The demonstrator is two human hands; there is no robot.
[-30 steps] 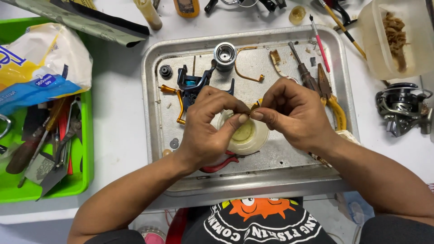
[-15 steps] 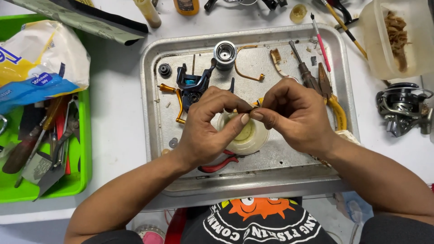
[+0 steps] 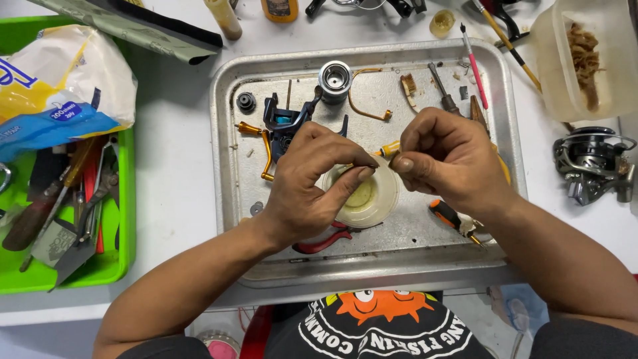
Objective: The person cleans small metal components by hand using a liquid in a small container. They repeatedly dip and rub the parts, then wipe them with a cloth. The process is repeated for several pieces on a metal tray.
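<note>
My left hand (image 3: 312, 183) and my right hand (image 3: 446, 159) meet fingertip to fingertip over a metal tray (image 3: 229, 199). Between them they pinch a small gold-coloured part (image 3: 389, 150), mostly hidden by the fingers. Directly under the fingertips sits a round translucent tub of yellowish grease (image 3: 367, 198). A blue and gold reel body (image 3: 282, 125) lies just beyond my left hand. A silver spool (image 3: 334, 78) stands at the tray's far side.
Red-handled pliers (image 3: 324, 242) and an orange-black screwdriver (image 3: 450, 216) lie in the tray near my wrists. A green tray of hand tools (image 3: 109, 266) and a plastic bag (image 3: 60, 93) are at the left. A whole reel (image 3: 591, 163) and a plastic container (image 3: 585, 60) sit at the right.
Both hands stay pinched together over the grease tub, with only small finger movements. Nothing else has moved.
</note>
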